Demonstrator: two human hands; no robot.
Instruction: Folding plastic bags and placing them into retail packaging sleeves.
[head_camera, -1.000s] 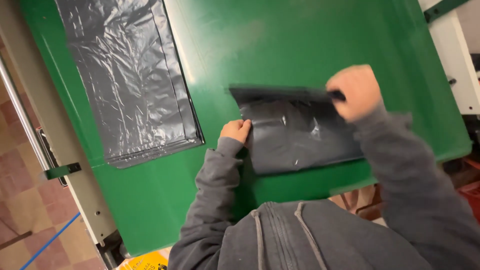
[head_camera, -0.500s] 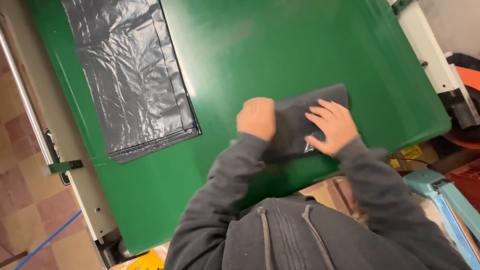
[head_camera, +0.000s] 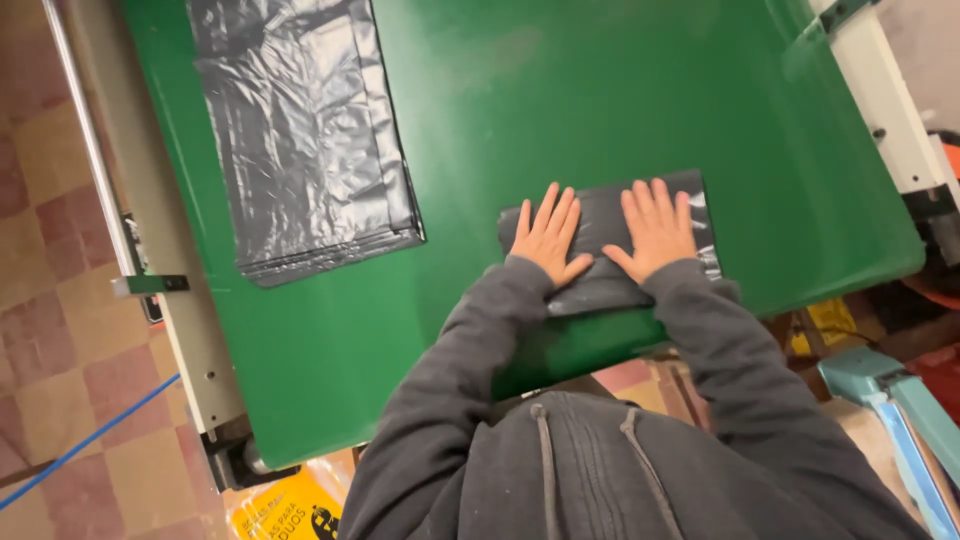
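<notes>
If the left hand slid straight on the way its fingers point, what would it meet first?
Past the folded bag's far edge, the left hand would likely meet only bare green table; that way looks free.

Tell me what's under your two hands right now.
Both the left hand and the right hand lie flat on a folded dark plastic bag on the green table. The bag hides the tabletop directly beneath it.

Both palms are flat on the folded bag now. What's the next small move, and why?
Probably slide both hands outward to press the fold flat. The left hand and right hand sit close together mid-way along the folded black bag, so its ends look unpressed and the plastic still shows wrinkles on the green table.
</notes>
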